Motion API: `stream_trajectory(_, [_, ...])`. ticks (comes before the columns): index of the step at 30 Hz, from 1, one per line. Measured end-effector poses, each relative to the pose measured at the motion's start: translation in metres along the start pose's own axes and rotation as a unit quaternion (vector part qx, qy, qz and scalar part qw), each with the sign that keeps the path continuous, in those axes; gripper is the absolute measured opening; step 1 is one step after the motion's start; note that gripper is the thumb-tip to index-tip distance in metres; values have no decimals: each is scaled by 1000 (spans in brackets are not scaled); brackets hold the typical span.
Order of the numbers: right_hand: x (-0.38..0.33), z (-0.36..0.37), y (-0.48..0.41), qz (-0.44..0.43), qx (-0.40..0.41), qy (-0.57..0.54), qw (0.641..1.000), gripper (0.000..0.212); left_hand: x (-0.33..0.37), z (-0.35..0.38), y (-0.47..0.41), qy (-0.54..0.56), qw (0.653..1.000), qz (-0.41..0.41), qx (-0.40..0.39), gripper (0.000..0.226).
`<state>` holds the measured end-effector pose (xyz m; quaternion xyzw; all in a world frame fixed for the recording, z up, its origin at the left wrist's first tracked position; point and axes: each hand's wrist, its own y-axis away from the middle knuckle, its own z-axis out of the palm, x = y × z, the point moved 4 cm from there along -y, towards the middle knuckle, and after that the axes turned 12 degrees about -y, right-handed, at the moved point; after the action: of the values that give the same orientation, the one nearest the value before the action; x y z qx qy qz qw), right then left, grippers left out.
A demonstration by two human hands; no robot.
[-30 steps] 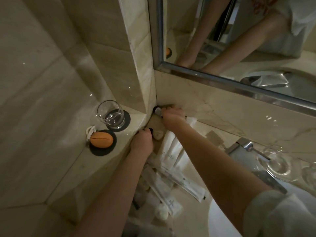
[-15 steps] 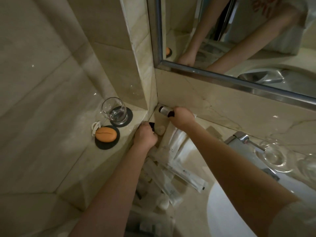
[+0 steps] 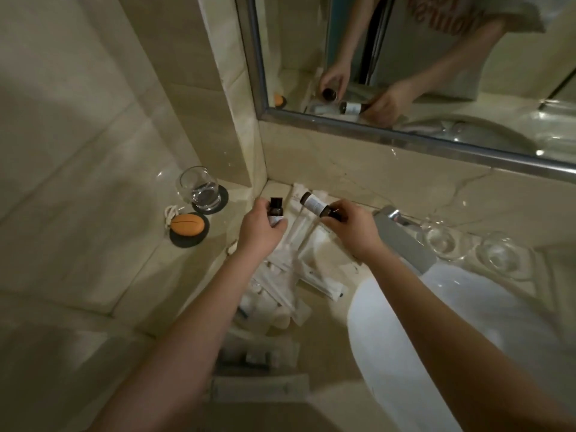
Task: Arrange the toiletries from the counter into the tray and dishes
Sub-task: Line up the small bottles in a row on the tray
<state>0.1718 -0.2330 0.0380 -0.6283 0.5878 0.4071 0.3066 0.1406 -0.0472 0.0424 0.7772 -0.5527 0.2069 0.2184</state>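
Observation:
My left hand [image 3: 260,232] grips a small dark bottle [image 3: 276,208] with a black cap, held upright above the counter. My right hand [image 3: 353,227] holds a second small dark bottle with a white label [image 3: 313,204], tilted with its base pointing up and left. Both bottles are lifted off the marble counter near the corner under the mirror. Below my hands lies a pile of white wrapped toiletry packets [image 3: 296,269]. Further white packets and small pieces [image 3: 271,313] lie closer to me, partly hidden by my left forearm.
On the raised ledge to the left stand a glass tumbler [image 3: 199,190] on a dark coaster and an orange soap [image 3: 188,225] on a dark dish. A chrome faucet [image 3: 402,235], two clear glass dishes [image 3: 498,254] and the white basin [image 3: 467,338] are on the right.
Both hands have drawn back from the corner under the mirror and lifted, each with a small dark bottle in it. The camera view has shifted downward.

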Motion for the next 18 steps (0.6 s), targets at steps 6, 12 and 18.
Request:
stream_trajectory(6, [14, -56, 71, 15, 66, -80, 994, 23, 44, 8, 49, 32, 997, 64, -9, 32])
stream_trajectory(12, [53, -125, 134, 28, 128, -124, 984, 17, 102, 49, 96, 85, 988, 121, -35, 31])
stream_trajectory(18, [107, -205, 188, 66, 196, -133, 969, 19, 173, 106, 137, 104, 974, 180, -88, 33])
